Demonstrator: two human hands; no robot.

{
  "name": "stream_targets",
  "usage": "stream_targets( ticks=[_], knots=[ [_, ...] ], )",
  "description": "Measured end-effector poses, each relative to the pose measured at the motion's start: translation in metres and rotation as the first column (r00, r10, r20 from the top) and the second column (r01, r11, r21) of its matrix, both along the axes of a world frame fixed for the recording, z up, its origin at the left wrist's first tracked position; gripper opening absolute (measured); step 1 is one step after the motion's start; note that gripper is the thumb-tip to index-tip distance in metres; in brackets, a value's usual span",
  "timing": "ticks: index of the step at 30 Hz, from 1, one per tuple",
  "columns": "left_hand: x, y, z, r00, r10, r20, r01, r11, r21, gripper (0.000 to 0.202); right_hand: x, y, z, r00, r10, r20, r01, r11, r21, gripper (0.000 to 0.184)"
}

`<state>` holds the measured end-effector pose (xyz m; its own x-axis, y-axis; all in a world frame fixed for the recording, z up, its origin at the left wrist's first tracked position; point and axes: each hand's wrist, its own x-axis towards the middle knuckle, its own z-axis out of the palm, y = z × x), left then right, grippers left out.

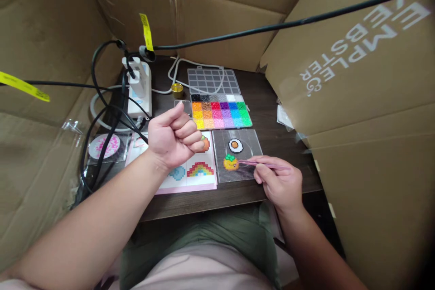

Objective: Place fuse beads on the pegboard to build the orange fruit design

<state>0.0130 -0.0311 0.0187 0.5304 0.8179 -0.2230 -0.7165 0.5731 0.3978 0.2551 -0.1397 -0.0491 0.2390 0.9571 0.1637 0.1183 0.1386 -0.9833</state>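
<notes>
My right hand (277, 180) is closed on pink tweezers (267, 164). Their tip reaches the right edge of an orange bead fruit (231, 163) with green leaves, on a clear pegboard (224, 138). A fried-egg bead figure (235, 146) lies above it on the same board. My left hand (175, 136) is raised over the printed pattern sheet (171, 185), its fingers curled into a fist. Whatever the fist may hold is hidden. Behind the board lies a sectioned bead box (220, 111) filled with beads sorted by colour.
A white dish of pink beads (104, 146) stands at the left, crossed by black cables (112, 115). A power strip (140, 90), a small gold tin (177, 90) and a clear box lid (213, 80) are farther back. Cardboard walls (374, 99) enclose the desk; a cable (238, 33) spans above.
</notes>
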Motion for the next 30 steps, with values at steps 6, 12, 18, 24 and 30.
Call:
stream_targets(
  ticks=[6, 12, 18, 24, 30],
  knots=[
    [-0.002, 0.001, 0.0, 1.0, -0.013, 0.007, 0.013, 1.0, 0.004, 0.053, 0.0, 0.009, 0.018, 1.0, -0.007, -0.001, 0.007, 0.996, 0.085, 0.01],
    [-0.001, 0.0, 0.001, 1.0, 0.012, 0.003, -0.012, 1.0, -0.009, 0.052, 0.0, 0.017, 0.025, 0.988, 0.067, 0.138, -0.068, 0.998, 0.002, 0.012],
    [0.0, 0.002, -0.001, 1.0, 0.016, -0.01, -0.016, 1.0, -0.008, 0.052, -0.002, 0.012, 0.011, 0.986, 0.066, 0.15, -0.06, 0.997, -0.048, 0.011],
    [0.002, 0.003, -0.001, 0.998, 0.039, -0.046, -0.04, 0.999, -0.021, 0.053, -0.001, 0.011, 0.01, 0.977, 0.081, 0.199, -0.072, 0.996, -0.051, 0.013],
    [0.002, 0.002, 0.0, 0.995, 0.059, -0.076, -0.064, 0.996, -0.064, 0.056, 0.0, 0.01, 0.01, 0.978, 0.077, 0.196, -0.066, 0.996, -0.064, 0.013]
  ],
)
